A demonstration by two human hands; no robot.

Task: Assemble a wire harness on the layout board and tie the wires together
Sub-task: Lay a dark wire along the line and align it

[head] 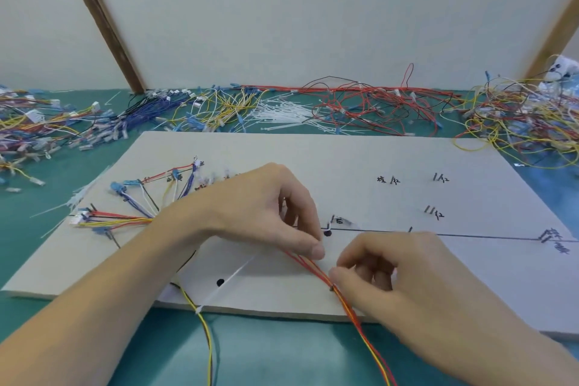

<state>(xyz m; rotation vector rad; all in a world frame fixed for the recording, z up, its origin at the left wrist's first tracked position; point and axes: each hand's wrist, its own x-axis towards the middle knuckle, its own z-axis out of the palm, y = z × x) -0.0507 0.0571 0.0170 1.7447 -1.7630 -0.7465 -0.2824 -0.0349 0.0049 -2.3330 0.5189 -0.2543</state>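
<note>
The grey layout board (360, 163) lies flat on the green table, marked with black lines, pegs and handwritten labels. At its left end several coloured wires (131, 216) fan out to blue and white connectors. A red, orange and yellow wire bundle (360, 316) runs off the board's front edge. My left hand (260, 210) pinches this bundle near the board's middle. My right hand (407, 273) pinches the same bundle at a peg by the front edge. A white cable tie (225, 279) lies on the board beside a yellow and black wire pair (203, 323).
Heaps of loose wires line the table behind the board: mixed colours at left (37, 125), blue and yellow (194, 110), red (376, 103), yellow at right (517, 125). A pile of white cable ties (282, 116) lies between them. A white wall stands behind.
</note>
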